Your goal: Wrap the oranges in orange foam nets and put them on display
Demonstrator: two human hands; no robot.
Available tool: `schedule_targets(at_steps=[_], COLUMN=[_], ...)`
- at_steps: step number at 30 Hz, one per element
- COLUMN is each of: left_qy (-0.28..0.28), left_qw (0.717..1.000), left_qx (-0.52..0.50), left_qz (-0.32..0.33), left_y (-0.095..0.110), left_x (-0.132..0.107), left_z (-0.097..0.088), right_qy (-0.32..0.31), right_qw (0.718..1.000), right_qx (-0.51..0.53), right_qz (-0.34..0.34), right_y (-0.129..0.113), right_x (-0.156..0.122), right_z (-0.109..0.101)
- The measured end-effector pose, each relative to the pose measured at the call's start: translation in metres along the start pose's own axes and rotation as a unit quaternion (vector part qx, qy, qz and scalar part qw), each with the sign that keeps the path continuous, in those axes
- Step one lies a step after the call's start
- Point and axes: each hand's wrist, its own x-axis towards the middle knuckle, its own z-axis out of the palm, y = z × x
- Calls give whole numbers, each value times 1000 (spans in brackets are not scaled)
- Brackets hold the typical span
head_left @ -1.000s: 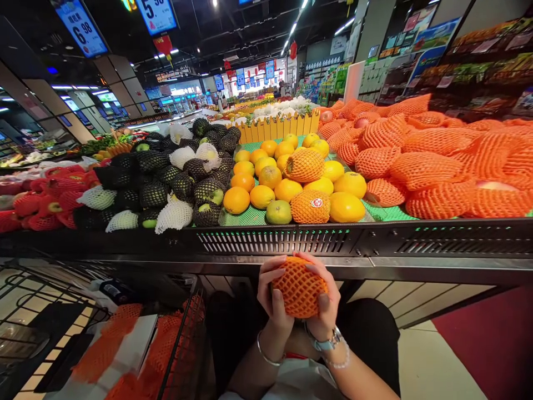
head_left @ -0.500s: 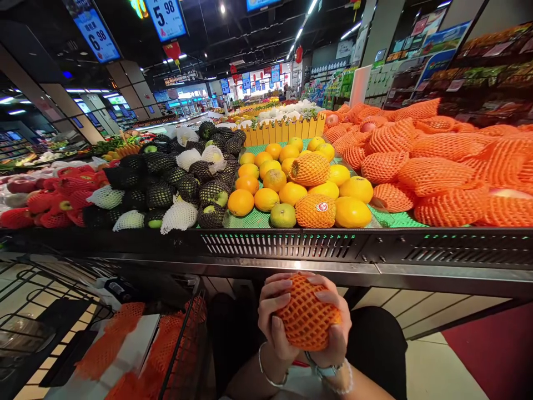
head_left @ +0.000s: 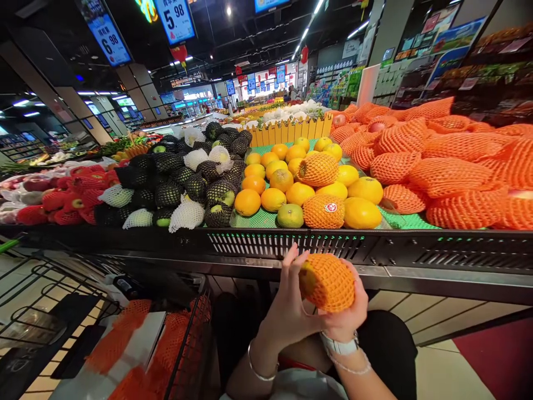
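Note:
A round yellow-orange fruit in an orange foam net [head_left: 331,282] is held over my lap, just in front of the display's edge. My right hand [head_left: 352,308] grips it from the right and below. At its left side my left hand [head_left: 289,300] is open, fingers up and spread from the thumb, close against the fruit; whether the fingertips touch it I cannot tell. Beyond it on the display lie loose oranges [head_left: 247,202] and larger yellow fruits [head_left: 363,213]. Two similar fruits wear orange nets, one of them with a sticker [head_left: 323,211].
Black-netted green fruits [head_left: 166,191] and red-netted fruits [head_left: 79,200] fill the display's left. Orange-netted fruits [head_left: 458,172] are heaped right. A black slotted rail [head_left: 287,244] edges the stand. A wire cart [head_left: 183,344] with orange nets and a white box stands lower left.
The netted fruit has risen and moved right, and it is turned. My left hand has opened away from it, while my right hand keeps hold. The view has shifted slightly left.

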Motion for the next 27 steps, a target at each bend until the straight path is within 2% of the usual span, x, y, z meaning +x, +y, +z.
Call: schedule_targets(at_steps=[2,4,8,10,12,14,16,17,19,21,24,27], left_qy=[-29,-27,50,101,179,267,290,285,238,184,97,22], left_qw=[999,997,985,981,978,963,946,935,919,911,914,925], left_qx=[-9,-52,-161,-168,-108,-3,126,188,281,327,350,352], left_qz=[-34,-49,-24,-16,3,39,75,99,142,172,182,143], left_y=[3,3,-2,-6,-11,-18,-26,-31,-39,-46,-51,-48], left_x=[1,-1,-3,5,21,45,70,81,99,109,112,109], left_z=[-5,-6,-11,-22,-42,-69,-98,-111,-132,-146,-155,-158], right_qy=[-55,-120,-234,-254,-241,-216,-197,-192,-185,-183,-195,-204], right_qw=[994,981,958,953,956,961,961,959,952,945,935,931], right_qx=[-34,-63,-80,-71,-75,-98,-131,-148,-178,-210,-249,-270], right_qz=[-89,-141,-145,-151,-150,-139,-141,-149,-167,-172,-157,-139], right_y=[-2,-5,-11,-14,-15,-16,-18,-18,-19,-18,-14,-9], right_x=[0,-2,-1,5,13,23,31,34,38,40,41,44], right_z=[-4,-8,-2,2,1,-5,-14,-19,-27,-32,-37,-40])
